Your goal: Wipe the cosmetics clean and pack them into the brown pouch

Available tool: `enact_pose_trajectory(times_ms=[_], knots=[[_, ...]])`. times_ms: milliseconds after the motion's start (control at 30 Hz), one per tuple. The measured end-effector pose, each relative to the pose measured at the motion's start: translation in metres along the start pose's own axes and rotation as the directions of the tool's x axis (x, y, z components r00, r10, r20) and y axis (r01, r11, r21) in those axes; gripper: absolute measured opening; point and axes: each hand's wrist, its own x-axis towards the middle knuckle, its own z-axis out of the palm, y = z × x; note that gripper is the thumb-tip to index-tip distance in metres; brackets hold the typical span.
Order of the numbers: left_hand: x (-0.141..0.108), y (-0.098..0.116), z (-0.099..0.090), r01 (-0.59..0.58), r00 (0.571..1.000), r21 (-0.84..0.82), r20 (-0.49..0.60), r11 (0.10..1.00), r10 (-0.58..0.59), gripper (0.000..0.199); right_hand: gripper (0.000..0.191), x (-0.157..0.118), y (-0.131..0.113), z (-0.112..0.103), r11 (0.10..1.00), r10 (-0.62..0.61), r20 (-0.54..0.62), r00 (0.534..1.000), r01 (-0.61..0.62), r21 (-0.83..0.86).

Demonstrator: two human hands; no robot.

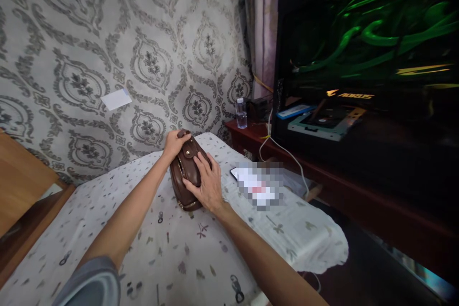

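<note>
A small brown leather bag (190, 168) with zips and a snap-fastened flap lies on the patterned white bed cover (143, 229). My left hand (175, 144) is closed on its far end, thumb and fingers at the short strap there. Across the near right part of the bag sits my right hand (210, 184), thumb on the front face and fingers over the right side, gripping it. The undersides of the fingers and the back of the bag are hidden. To the right of my right hand lies a phone (234, 173), mostly blurred out.
A dark red desk (247, 141) runs along the right, holding a clear bottle (241, 114) and a large black PC case (322, 71) glowing green. A white cable (287, 150) hangs over the desk edge. Patterned wallpaper (150, 57) stands behind, and a wooden bed board (21, 177) at left.
</note>
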Motion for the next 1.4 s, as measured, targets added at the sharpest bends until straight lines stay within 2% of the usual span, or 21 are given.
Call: enact_pose_trajectory(times_ms=[267,633,767,867,1033,1267,1400], knots=[[-0.015,0.011,-0.005,-0.028,0.994,-0.033,0.107,0.999,0.032,0.03,0.065,-0.001,0.001,0.0,0.998,-0.017,0.022,1.0,0.018,-0.054],[-0.013,0.009,-0.004,-0.047,0.99,-0.005,0.13,0.999,0.047,0.029,0.057,0.002,0.001,0.0,0.999,-0.044,-0.054,0.998,0.042,-0.033],[-0.013,0.009,-0.013,-0.085,0.986,0.024,0.148,0.996,0.081,0.029,0.057,0.001,0.0,-0.001,0.999,-0.045,-0.05,0.998,0.043,-0.029],[-0.015,0.003,-0.028,-0.068,0.989,0.066,0.137,0.995,0.059,0.032,0.056,0.0,0.001,-0.002,0.999,-0.049,-0.04,0.998,0.048,-0.015],[-0.02,-0.012,-0.051,-0.008,0.994,0.16,0.109,0.987,-0.009,0.024,0.055,-0.002,0.002,-0.002,0.998,-0.059,-0.051,0.997,0.06,0.006],[-0.026,-0.013,-0.057,-0.002,0.999,0.316,0.042,0.949,-0.012,0.008,0.055,-0.002,0.002,0.0,0.998,-0.064,-0.052,0.997,0.065,0.023],[-0.027,-0.006,-0.058,-0.013,1.0,0.392,0.013,0.92,0.008,0.017,0.054,-0.003,0.001,0.0,0.998,-0.065,-0.052,0.996,0.066,0.012]])
